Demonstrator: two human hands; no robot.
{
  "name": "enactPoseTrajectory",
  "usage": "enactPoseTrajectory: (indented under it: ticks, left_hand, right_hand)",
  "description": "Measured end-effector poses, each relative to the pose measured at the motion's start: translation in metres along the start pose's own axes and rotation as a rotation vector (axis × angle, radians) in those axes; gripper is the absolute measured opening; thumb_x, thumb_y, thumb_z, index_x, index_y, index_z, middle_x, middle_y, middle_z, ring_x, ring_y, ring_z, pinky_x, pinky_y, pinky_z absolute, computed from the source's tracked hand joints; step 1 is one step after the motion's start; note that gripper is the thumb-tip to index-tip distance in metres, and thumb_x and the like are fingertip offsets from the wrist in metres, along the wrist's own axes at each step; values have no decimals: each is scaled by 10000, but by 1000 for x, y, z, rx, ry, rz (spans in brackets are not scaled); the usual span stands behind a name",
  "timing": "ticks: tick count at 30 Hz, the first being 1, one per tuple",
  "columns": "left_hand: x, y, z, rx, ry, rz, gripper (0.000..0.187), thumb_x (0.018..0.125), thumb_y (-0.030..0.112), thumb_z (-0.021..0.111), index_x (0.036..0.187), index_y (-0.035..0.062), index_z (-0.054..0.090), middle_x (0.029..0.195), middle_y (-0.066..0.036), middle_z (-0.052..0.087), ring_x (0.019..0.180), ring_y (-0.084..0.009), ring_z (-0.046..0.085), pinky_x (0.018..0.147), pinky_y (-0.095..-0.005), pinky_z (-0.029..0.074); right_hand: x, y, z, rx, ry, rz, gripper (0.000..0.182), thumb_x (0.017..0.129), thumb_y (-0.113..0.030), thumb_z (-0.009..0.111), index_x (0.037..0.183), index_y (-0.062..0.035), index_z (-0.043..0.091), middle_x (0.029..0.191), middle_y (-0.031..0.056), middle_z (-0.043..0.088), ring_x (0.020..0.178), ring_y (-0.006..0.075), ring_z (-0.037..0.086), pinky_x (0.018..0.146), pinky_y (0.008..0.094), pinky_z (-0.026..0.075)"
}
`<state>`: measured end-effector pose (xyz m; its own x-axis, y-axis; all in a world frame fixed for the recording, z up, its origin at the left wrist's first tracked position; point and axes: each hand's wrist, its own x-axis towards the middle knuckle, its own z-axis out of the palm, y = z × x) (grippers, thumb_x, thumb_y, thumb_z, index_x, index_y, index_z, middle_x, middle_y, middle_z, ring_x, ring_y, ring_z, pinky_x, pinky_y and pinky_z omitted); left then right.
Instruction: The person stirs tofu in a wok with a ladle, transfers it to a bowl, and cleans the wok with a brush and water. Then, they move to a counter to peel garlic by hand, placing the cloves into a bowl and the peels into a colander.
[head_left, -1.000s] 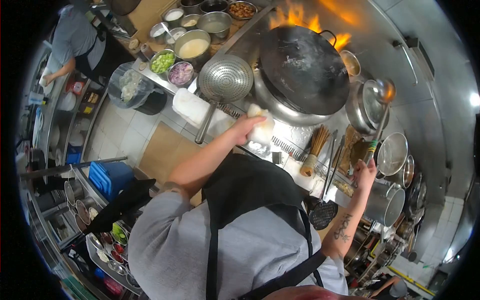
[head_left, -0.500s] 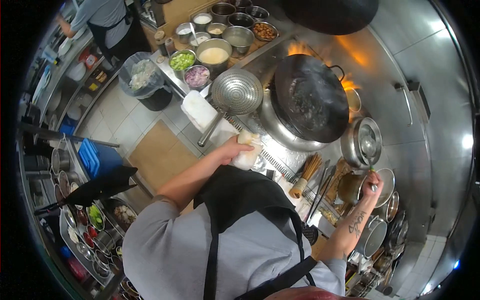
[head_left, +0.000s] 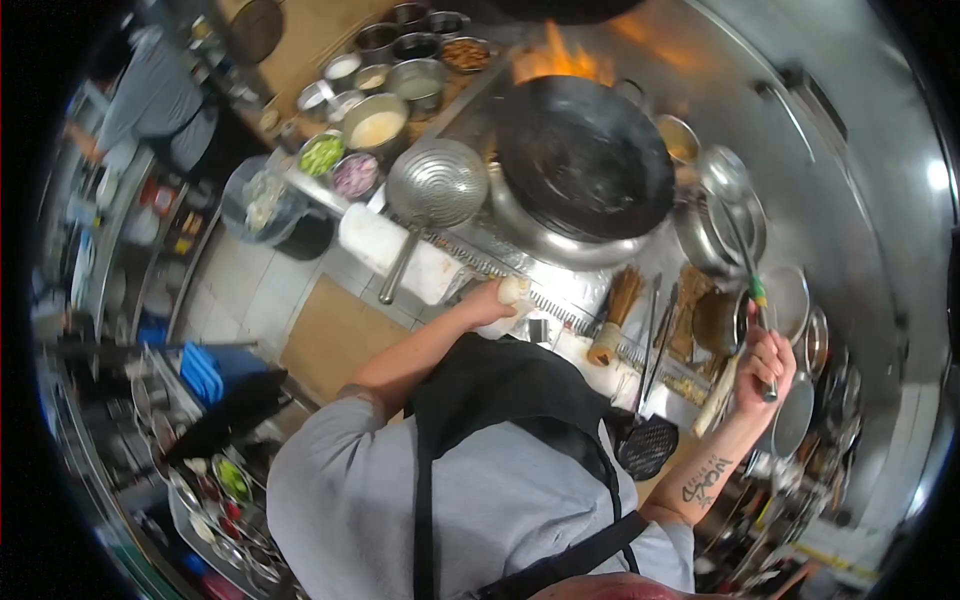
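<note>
A long-handled ladle (head_left: 724, 176) is gripped by its handle in my right hand (head_left: 765, 372), its bowl raised over the edge of a steel pot (head_left: 722, 232). My left hand (head_left: 488, 304) is closed round a pale cloth (head_left: 513, 292) at the counter's front edge. A dark wok (head_left: 585, 158) sits on the stove with flames behind it; only a dark, shiny inside shows. Left of the wok, a perforated strainer (head_left: 438, 184) rests with its handle toward me.
Bowls of chopped green vegetable (head_left: 321, 155), onion (head_left: 355, 175) and pale liquid (head_left: 378, 123) stand at the back left. A bamboo brush (head_left: 615, 310) and a perforated turner (head_left: 647, 446) lie near me. Another person (head_left: 165, 105) stands far left beyond a lined bin (head_left: 262, 205).
My right hand has lifted the ladle out of the steel pot and moved slightly right. The wok has tilted or shifted in view as the camera turned. My left hand still grips the cloth.
</note>
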<state>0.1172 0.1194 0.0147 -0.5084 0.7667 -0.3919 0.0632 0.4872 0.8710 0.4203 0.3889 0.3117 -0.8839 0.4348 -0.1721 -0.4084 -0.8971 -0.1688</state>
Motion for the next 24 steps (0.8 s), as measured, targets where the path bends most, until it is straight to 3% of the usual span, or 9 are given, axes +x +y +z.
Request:
enactPoseTrajectory:
  ticks: [2,6,9,11,15,17,20,23,24]
  left_hand:
    - [1,-6,6,177,113,52,748,689,242,798,1328,9,487,1278,-239,569,1194,-379,546,1011,-414,438]
    - [-14,3,-5,250,173,114,792,709,205,762,1389,19,400,1302,-262,534,1195,-405,539,1014,-438,440]
    - [-20,5,-10,380,213,131,767,714,184,758,1377,12,413,1322,-263,517,1223,-402,516,1028,-438,429]
    - [-24,7,-17,417,237,163,758,713,174,758,1373,13,422,1324,-262,516,1234,-404,505,1036,-435,423]
    - [-35,10,-27,461,233,181,766,716,194,783,1374,15,434,1315,-257,511,1225,-403,501,1041,-429,416]
    - [-44,18,-26,491,306,241,730,723,167,777,1355,9,446,1319,-250,488,1230,-411,483,1046,-430,405]
    - [-51,19,-25,499,386,337,652,720,103,735,1307,2,471,1304,-259,490,1266,-440,442,1066,-456,374]
    - [-58,27,-22,469,455,452,612,723,73,726,1282,6,485,1305,-257,484,1270,-438,431,1079,-466,352]
    - [-62,34,-20,465,469,490,574,732,44,711,1261,8,491,1295,-254,486,1252,-435,444,1075,-464,353]
  right_hand:
    - [-11,14,-1,27,-16,30,522,978,-60,381,1436,126,211,772,57,447,510,99,478,429,263,418]
    - [-16,33,-20,27,31,92,494,971,-46,379,1442,69,283,755,30,434,477,66,448,411,256,412]
    - [-16,45,-44,-115,83,103,468,952,-31,412,1414,28,363,758,10,433,455,39,418,383,242,390]
    - [-15,57,-56,-355,164,63,491,895,5,512,1376,4,416,679,-16,436,412,31,379,343,234,359]
    - [-17,78,-90,-1365,534,-142,616,846,-22,638,1412,17,397,693,25,550,419,76,435,369,266,367]
    - [-14,67,-87,-1601,517,-310,567,856,-29,634,1387,41,450,818,44,617,600,86,532,559,259,453]
    - [4,32,-85,-1593,482,-510,567,846,-23,618,1386,39,458,940,77,653,645,94,558,616,262,479]
    - [32,-12,-57,-1484,633,-522,505,840,-38,595,1335,17,515,736,26,596,589,101,556,518,276,449]
    - [51,-37,-72,-1409,564,-618,457,834,-39,594,1286,9,541,705,17,583,551,109,546,487,281,441]
